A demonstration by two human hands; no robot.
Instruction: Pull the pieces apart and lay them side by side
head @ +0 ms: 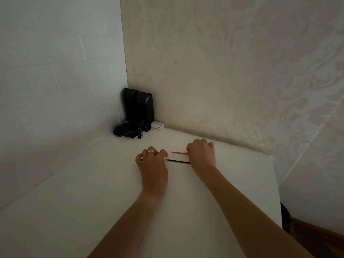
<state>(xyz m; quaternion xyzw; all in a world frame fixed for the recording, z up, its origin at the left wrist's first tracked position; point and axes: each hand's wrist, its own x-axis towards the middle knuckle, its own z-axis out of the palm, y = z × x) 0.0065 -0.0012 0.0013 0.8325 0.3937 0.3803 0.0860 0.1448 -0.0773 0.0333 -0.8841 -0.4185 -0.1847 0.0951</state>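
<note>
Now both hands are seen far out on the white table (186, 211), close to the patterned wall (242, 71). The left hand (152, 162), a pale ring (151, 152) worn on one finger, is curled over one end of a clear tube (170, 155), which looks to be pinched at the fingertips, though the grip itself is partly hidden. The right hand (202, 154) is curled too, and the end of a red pen (179, 152) is held in its fingers; the pen lies level between the two hands, running into the clear tube. Just in front of it, a black pen (177, 161) with a yellowish tip is laid flat on the table, its far end tucked under the right hand. Back in the corner, black speakers (139, 110) with tangled cords are stood beside a small white box (157, 126).
</note>
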